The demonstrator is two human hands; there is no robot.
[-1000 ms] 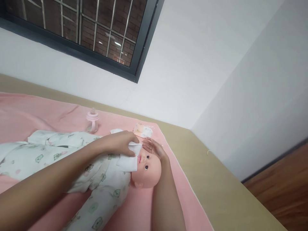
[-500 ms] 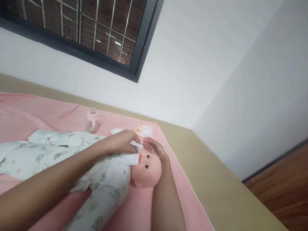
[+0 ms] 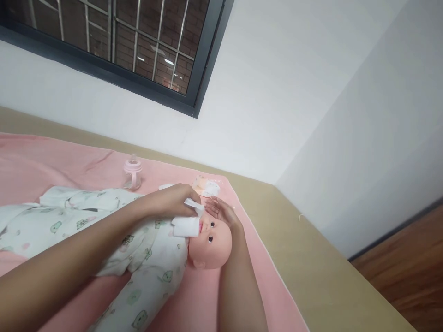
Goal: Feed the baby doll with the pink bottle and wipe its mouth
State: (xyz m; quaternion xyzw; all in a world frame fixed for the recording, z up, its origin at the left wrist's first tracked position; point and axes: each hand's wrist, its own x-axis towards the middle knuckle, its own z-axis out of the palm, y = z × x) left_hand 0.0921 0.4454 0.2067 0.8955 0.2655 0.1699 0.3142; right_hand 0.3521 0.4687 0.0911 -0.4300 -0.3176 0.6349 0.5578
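A baby doll (image 3: 212, 251) lies on its back, its bald head to the right, in a white suit (image 3: 152, 263) printed with green and pink figures. My left hand (image 3: 180, 200) reaches across its chest, fingers closed on a white tissue (image 3: 186, 227) that lies against the chin by the mouth. Part of the tissue sticks up between thumb and fingers. On the far side of the head, my right hand (image 3: 223, 213) rests along the cheek with its fingers stretched out; the forearm passes round the crown. How firmly it touches the head I cannot tell.
A pink-topped baby bottle (image 3: 132, 174) stands behind the doll. A small folded white and orange cloth item (image 3: 206, 186) lies near the pink sheet's (image 3: 86, 154) far corner. Beyond are the beige surface (image 3: 277, 235), white wall (image 3: 256, 115) and barred window (image 3: 145, 41).
My left hand has shifted slightly left and up with the tissue, whose lower part now shows more. My right hand and the doll look nearly unchanged.
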